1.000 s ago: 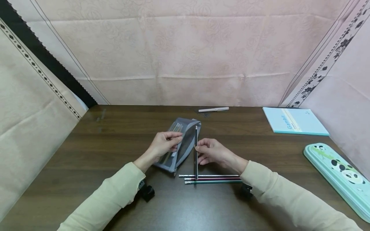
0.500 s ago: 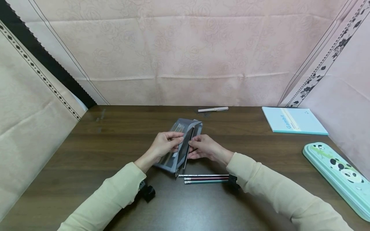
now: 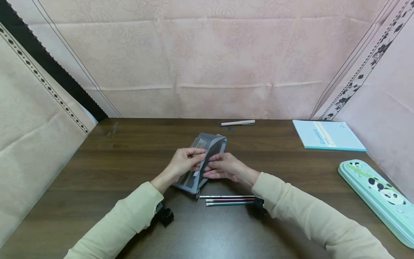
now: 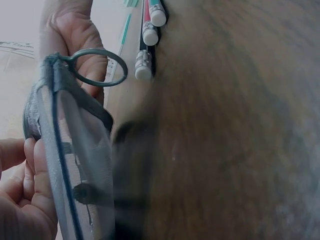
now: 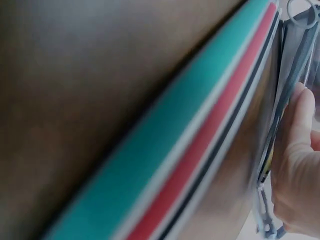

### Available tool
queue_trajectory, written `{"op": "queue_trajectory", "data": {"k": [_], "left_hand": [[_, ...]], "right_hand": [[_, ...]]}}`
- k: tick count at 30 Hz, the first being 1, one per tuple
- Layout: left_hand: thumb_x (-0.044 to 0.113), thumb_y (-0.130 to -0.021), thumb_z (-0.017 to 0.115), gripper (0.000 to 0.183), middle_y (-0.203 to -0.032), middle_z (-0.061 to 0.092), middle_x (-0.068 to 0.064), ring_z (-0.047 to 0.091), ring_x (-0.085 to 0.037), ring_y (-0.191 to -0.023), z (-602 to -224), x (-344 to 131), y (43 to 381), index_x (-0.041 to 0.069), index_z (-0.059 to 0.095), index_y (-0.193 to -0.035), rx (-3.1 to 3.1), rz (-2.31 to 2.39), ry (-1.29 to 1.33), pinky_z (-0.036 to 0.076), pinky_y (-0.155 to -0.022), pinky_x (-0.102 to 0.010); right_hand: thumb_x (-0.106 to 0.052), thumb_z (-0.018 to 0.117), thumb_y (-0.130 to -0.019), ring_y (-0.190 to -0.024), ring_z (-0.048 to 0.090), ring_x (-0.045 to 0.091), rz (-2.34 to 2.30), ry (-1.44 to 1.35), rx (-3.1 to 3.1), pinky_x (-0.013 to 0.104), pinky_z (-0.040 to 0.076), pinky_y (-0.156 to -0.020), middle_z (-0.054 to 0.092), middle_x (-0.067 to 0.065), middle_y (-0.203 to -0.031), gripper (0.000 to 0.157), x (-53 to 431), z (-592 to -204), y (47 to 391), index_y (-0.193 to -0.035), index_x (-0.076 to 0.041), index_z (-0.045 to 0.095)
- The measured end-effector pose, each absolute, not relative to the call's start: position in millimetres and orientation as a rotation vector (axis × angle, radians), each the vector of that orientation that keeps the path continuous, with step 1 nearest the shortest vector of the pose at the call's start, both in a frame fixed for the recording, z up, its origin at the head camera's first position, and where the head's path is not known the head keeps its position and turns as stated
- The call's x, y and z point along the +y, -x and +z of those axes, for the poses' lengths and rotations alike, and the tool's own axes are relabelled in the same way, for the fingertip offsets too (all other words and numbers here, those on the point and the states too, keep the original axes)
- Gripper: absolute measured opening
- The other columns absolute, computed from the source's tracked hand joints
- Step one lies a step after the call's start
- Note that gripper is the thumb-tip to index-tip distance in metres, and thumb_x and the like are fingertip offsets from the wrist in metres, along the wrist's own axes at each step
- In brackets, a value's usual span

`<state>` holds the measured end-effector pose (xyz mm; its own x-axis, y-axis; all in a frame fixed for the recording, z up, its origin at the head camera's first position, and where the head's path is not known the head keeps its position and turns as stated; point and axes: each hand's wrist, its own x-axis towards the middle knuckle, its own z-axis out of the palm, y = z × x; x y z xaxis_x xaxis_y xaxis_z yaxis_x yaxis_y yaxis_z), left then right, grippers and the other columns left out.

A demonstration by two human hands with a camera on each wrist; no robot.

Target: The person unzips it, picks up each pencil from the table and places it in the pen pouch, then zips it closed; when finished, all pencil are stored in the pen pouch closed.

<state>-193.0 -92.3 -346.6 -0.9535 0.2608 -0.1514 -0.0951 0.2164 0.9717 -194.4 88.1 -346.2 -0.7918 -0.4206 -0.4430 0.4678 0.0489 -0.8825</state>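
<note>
A grey see-through zip pencil pouch lies slanted on the table, its top gaping, with pencils showing through its side. My left hand pinches the pouch's near side edge between thumb and fingers. The right hand is at the opening, fingertips reaching past the rim; the pencil it held is hidden now, and I cannot tell whether the fingers still grip it. In the left wrist view a ring zipper pull hangs at the pouch's end. Below the right hand lie a teal pencil, a red pencil and a black pencil, side by side.
A white pen lies at the table's back edge. To the right are a light blue notebook and a mint panda pencil case. Patterned cloth hangs behind the brown table.
My right hand has moved left to the pouch, bringing the dark pencil into the opening, where it has gone out of sight. The left hand has stayed on the pouch edge.
</note>
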Motion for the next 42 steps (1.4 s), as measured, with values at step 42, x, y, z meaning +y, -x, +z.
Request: {"op": "queue_trajectory", "data": {"k": [42], "left_hand": [[0.013, -0.093, 0.061, 0.030, -0.079, 0.062, 0.002, 0.056, -0.006, -0.062, -352, -98, 195, 0.000, 0.063, -0.119, 2.221, 1.777, -0.136, 0.053, -0.060, -0.020]], "right_hand": [[-0.003, 0.065, -0.086, -0.070, 0.051, 0.009, -1.130, 0.818, 1.968, 0.020, 0.045, -0.064, 0.059, 0.001, -0.081, 0.016, 179, -359, 175, -0.101, 0.000, 0.066]]}}
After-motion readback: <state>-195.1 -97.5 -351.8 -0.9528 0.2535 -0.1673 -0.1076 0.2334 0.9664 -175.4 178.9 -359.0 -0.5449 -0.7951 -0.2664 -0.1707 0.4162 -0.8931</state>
